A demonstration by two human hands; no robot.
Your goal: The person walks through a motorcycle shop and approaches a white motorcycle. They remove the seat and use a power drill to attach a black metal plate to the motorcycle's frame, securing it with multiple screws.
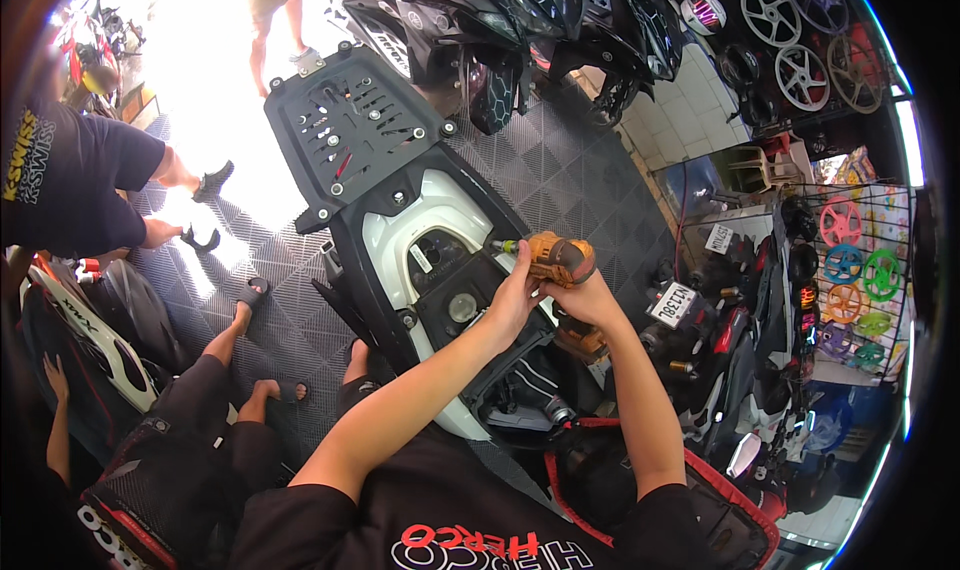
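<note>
My right hand [588, 302] is wrapped round the grip of a yellow and black cordless drill [560, 258], whose nose points left. My left hand [513, 305] is closed at the drill's front end, its fingertips up by the greenish collar; exactly what they pinch is partly hidden. Both hands are over the opened rear of a scooter with a white tail cover [445, 198]. A round cap [462, 308] shows on the black part beside my left hand. Below my wrists, the compartment [520, 395] of the scooter lies open.
A black rack plate [350, 130] at the scooter's rear carries loose small tools and hardware. A red-edged black seat [660, 490] is near my right arm. More motorcycles [500, 20] stand ahead and at right. Other people's legs [255, 310] are at left; coloured wheels [842, 265] hang at right.
</note>
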